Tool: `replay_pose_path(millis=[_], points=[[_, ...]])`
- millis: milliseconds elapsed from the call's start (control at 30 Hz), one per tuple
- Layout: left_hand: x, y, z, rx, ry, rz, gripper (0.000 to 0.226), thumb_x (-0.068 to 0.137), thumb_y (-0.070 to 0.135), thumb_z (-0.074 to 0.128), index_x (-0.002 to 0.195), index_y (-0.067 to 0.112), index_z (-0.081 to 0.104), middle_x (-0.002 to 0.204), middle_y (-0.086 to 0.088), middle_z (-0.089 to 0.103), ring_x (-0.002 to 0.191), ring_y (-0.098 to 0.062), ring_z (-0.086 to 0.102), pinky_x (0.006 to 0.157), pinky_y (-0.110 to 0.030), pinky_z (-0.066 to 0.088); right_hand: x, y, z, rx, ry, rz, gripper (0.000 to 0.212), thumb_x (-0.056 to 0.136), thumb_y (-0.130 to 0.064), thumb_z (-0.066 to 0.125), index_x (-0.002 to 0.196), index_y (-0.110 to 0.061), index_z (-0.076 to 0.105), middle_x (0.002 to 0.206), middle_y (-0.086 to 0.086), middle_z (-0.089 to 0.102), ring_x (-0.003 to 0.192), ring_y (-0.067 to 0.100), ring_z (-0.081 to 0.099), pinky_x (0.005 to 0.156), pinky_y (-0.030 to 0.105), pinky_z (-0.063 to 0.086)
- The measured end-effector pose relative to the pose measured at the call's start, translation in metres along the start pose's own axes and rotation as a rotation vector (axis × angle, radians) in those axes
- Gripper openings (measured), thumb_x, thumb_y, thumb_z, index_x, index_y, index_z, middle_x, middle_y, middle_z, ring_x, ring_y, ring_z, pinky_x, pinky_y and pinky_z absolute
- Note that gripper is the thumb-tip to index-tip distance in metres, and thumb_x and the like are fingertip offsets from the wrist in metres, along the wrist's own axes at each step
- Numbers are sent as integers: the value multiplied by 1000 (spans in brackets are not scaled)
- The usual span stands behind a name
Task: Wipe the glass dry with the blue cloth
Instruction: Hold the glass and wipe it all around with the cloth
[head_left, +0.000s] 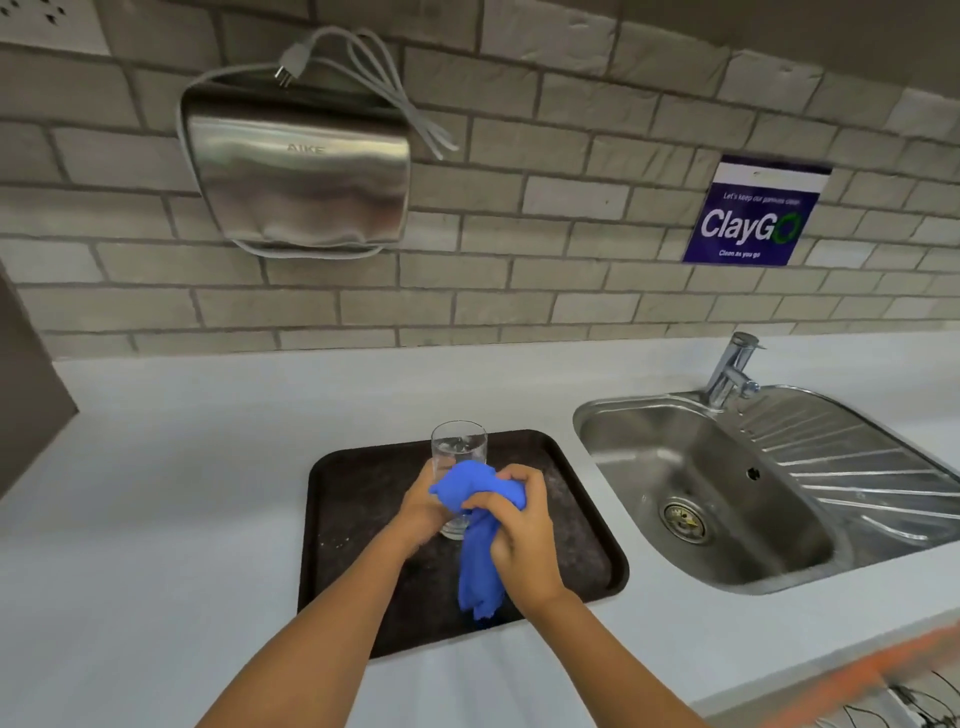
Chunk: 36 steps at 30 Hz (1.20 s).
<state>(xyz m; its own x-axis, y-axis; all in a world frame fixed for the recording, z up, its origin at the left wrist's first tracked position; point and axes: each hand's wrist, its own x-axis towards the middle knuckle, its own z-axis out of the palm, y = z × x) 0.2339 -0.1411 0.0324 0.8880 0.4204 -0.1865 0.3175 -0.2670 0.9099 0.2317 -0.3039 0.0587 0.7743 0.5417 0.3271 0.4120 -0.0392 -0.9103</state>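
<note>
Two bare forearms reach in from the near edge of the pale counter (156, 519) and meet over a dark tray (358, 499). The right hand (524, 535) is clenched around a bunched blue cloth (470, 493); the top of the cloth is pressed against the side of the glass, and its loose tail hangs down past the wrist towards the tray's near rim. The left hand (423, 512) is wrapped around the lower part of a clear drinking glass (458, 452), gripping it from the left. The glass stands upright above the middle of the tray, its rim open at the top and its thick base showing just under the fingers; whether the base rests on the tray or is lifted just off it I cannot tell.

To the right of the tray, set into the counter, is a stainless steel sink (691, 483) with a ribbed draining board (852, 462) running off to the right and a chrome tap (732, 369) at its back edge.

Beyond that rises a grey brick-tile wall (519, 234). A steel hand dryer (298, 176) hangs on it to the left, its grey cord (384, 83) looped over the top, unplugged. To the right is a blue "ClayGo" sign (753, 218).
</note>
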Motion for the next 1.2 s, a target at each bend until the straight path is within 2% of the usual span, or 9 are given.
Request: replay_pose_path(millis=[67,133,467,567,700,833,933,1133,1200], points=[[-6,5,-7,10,-12,-43,34,97,1,53,73,24,46,71,3,48,75,-16,51,55,-13,42,7,-9,7,27,54,-47,23,85,0,61,108,-1,56,93,-27,60,88,0,64,71,14,52],[-17,2,-16,-119,-1,-26,20,100,5,50,83,16,48,71,-1,48,61,-7,50,52,-13,43,18,-22,21,82,131,-84,20,84,-2,60,104,1,59,98,-28,55,93,-1,61,74,13,51],[-83,0,-56,-622,36,-123,39,96,32,59,123,6,48,110,-15,64,93,-24,64,74,-31,57,18,-50,55,-21,178,-173,38,93,-10,49,103,-41,69,121,-14,37,112,-5,47,91,3,40],[-90,2,-63,-737,73,-120,45,91,33,67,119,0,54,105,-16,68,92,-27,68,76,-37,57,6,-58,62,-108,159,-142,19,91,-39,61,106,-50,60,123,-14,32,115,-15,42,85,-4,36],[-95,5,-72,-802,78,-100,50,85,38,73,123,8,62,118,-18,72,108,-33,70,96,-50,56,-7,-64,70,-230,192,-130,43,70,-67,64,108,-51,50,122,-22,23,113,-23,36,76,-7,37],[-103,10,-75,-882,46,-5,40,79,37,80,108,11,73,108,-17,76,102,-29,73,83,-39,60,-8,-73,77,-295,232,-72,54,75,-63,65,120,-38,46,138,-7,24,112,6,47,91,19,47],[-111,11,-75,-953,-17,53,29,87,34,72,106,12,76,106,-15,77,100,-27,74,77,-31,60,-9,-81,81,-488,306,-88,53,88,-60,42,129,-28,48,150,2,31,132,25,38,107,47,35],[-117,16,-70,-912,-9,67,35,99,31,56,124,8,65,122,-21,70,114,-33,68,88,-37,59,-18,-95,89,-792,328,-141,55,96,-21,54,146,-36,35,156,6,35,145,43,19,111,64,20],[-118,19,-66,-897,13,41,36,97,33,59,122,8,67,120,-22,71,111,-33,69,86,-38,59,-19,-95,88,-787,239,-116,52,101,-34,39,150,-38,23,161,4,24,149,38,6,117,58,12]])
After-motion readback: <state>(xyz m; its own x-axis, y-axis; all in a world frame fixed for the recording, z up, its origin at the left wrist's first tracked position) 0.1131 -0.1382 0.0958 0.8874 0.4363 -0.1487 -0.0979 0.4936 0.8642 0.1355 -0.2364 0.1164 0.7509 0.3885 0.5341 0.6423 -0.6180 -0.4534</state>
